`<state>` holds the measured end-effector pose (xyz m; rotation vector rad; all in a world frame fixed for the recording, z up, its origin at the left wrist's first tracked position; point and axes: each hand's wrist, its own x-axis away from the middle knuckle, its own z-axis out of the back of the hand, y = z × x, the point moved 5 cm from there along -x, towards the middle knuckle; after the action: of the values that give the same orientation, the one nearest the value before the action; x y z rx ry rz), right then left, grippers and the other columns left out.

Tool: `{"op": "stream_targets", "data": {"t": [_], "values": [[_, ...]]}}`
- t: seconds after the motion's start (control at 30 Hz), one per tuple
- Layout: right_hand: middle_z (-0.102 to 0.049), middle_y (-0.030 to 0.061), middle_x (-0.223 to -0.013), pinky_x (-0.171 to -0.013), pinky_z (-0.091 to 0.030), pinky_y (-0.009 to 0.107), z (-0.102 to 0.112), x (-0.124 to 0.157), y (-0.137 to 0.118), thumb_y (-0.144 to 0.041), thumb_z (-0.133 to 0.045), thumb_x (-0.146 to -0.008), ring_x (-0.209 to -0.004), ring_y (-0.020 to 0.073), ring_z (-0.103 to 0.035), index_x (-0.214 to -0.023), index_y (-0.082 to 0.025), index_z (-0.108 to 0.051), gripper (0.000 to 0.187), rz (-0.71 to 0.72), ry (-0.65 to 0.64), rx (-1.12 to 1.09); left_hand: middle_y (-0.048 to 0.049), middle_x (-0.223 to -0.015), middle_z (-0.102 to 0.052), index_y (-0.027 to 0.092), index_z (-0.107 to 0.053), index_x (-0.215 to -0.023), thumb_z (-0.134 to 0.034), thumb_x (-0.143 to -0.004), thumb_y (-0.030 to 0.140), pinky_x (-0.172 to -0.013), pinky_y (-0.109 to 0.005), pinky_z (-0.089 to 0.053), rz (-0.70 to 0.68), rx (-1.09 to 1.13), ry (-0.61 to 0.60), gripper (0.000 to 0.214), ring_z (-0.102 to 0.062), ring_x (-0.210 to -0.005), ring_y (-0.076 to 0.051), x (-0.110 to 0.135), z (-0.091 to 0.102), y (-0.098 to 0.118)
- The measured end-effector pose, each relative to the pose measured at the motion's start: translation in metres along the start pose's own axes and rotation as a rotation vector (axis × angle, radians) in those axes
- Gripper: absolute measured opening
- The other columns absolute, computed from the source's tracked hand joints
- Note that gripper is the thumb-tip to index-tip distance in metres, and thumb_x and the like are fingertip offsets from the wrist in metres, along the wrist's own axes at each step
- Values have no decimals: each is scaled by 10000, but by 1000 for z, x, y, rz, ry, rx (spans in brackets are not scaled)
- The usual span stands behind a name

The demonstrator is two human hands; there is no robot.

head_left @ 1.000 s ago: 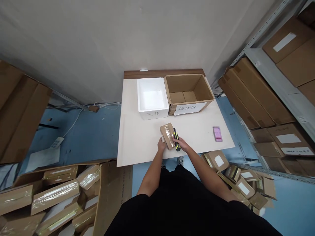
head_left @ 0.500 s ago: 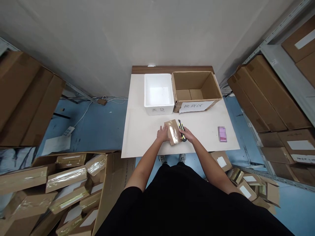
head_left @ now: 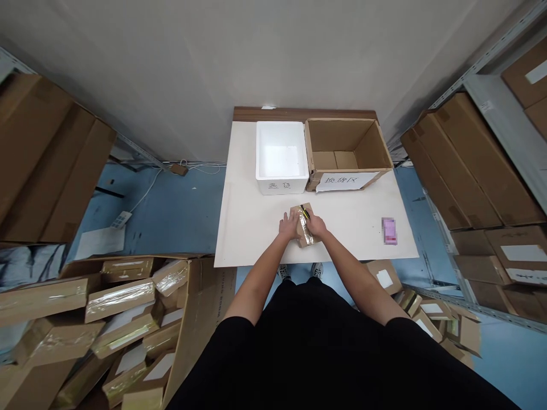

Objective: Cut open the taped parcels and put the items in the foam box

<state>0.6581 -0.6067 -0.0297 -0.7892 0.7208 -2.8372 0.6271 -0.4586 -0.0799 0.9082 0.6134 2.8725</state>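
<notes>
A small brown parcel (head_left: 304, 232) wrapped in clear tape lies on the white table (head_left: 256, 228), near its front edge. My left hand (head_left: 289, 225) rests against the parcel's left side, fingers curled on it. My right hand (head_left: 316, 225) is closed around a yellow and black utility knife (head_left: 305, 213), whose tip lies over the top of the parcel.
A white foam box (head_left: 282, 149) and an open brown carton (head_left: 347, 149) with a paper label stand at the table's back. A pink item (head_left: 389, 230) lies at the right. Taped parcels fill a large carton (head_left: 123, 319) on the floor to the left; more lie at the right under metal shelves (head_left: 491, 108).
My right hand has brought the knife from the parcel's right side onto its top. My left hand stays against the parcel's left side. The camera view shifted slightly.
</notes>
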Motion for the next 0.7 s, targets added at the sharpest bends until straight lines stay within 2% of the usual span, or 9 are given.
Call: {"op": "stream_targets", "data": {"t": [0.17,0.4,0.57,0.7], "values": [[-733,138,-1323,-903,-513,350,6,9,-19,-297,-394,-1080,-1144,298,-706,-1694,-237,-267,630,-15,-60,180,-51,-1809,104,324,-4,-1727,-862,-659,689,-1254,-570,-313,45,-150,-51,1418,-3,-1639,-461,7,7,4],[-710,166,-1363,-902,-520,361,4,16,-29,-258,-505,-1030,-1179,311,-706,-1714,-239,-199,750,-67,-122,287,-50,-1814,62,344,-5,-1729,-843,-658,732,-1226,-582,-346,34,-163,-30,1414,-39,-1626,-491,15,14,7],[-702,194,-1353,-908,-532,373,0,33,-32,-333,-671,-968,-1202,334,-701,-1704,-224,-193,884,-102,-194,349,-41,-1816,44,352,-39,-1729,-858,-652,704,-1212,-594,-356,35,-169,-27,1397,-51,-1615,-510,14,13,5],[-695,217,-1350,-902,-544,397,-9,61,-23,-386,-645,-986,-1196,347,-701,-1674,-204,-262,809,-102,-239,391,-42,-1816,35,361,-63,-1727,-854,-660,702,-1202,-596,-365,17,-178,-6,1372,-63,-1610,-512,13,13,4]]}}
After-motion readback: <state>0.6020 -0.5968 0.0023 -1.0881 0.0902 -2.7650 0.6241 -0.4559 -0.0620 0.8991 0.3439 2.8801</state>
